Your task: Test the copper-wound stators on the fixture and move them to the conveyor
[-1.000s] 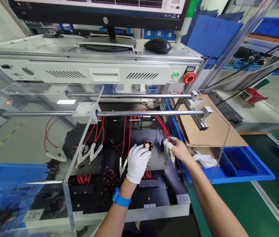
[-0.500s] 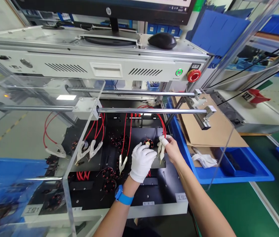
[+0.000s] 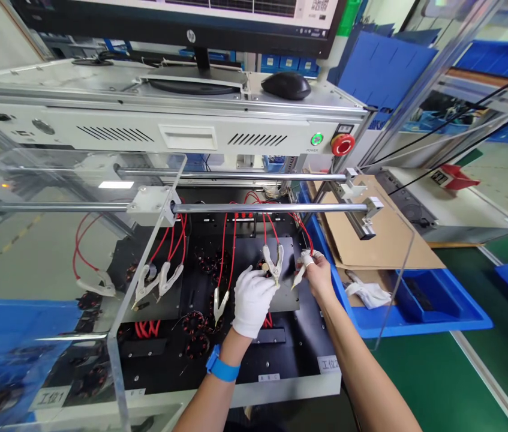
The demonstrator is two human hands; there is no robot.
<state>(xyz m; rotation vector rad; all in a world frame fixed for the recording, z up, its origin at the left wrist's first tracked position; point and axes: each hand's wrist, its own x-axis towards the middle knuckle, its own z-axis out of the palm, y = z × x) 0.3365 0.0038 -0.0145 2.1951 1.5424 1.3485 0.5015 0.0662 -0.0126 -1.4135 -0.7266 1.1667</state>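
Observation:
My left hand (image 3: 252, 301), in a white glove, is over the grey plate (image 3: 287, 249) with its fingers drawn together. A white clip (image 3: 274, 263) on red cables has its jaws at those fingertips; what they pinch is hidden. Just behind the hand lies a small wound motor coil (image 3: 262, 266), partly covered. To the right, my right hand (image 3: 316, 275), with covered fingertips, holds another white clip (image 3: 299, 276) whose jaws point down and left. Left of my left hand, a third white clip (image 3: 220, 306) hangs on red cables.
More wound coils (image 3: 194, 323) lie on the black fixture bed (image 3: 245, 363). Steel rails (image 3: 271, 208) and a clear acrylic panel (image 3: 121, 336) cross above it. On the right is a blue tray (image 3: 442, 324) with cardboard (image 3: 375, 234) and a white glove (image 3: 367, 292).
My right hand has moved slightly right with one clip. Another clip, earlier bunched at that hand, now stands apart at my left fingertips. The camera view has shifted a little.

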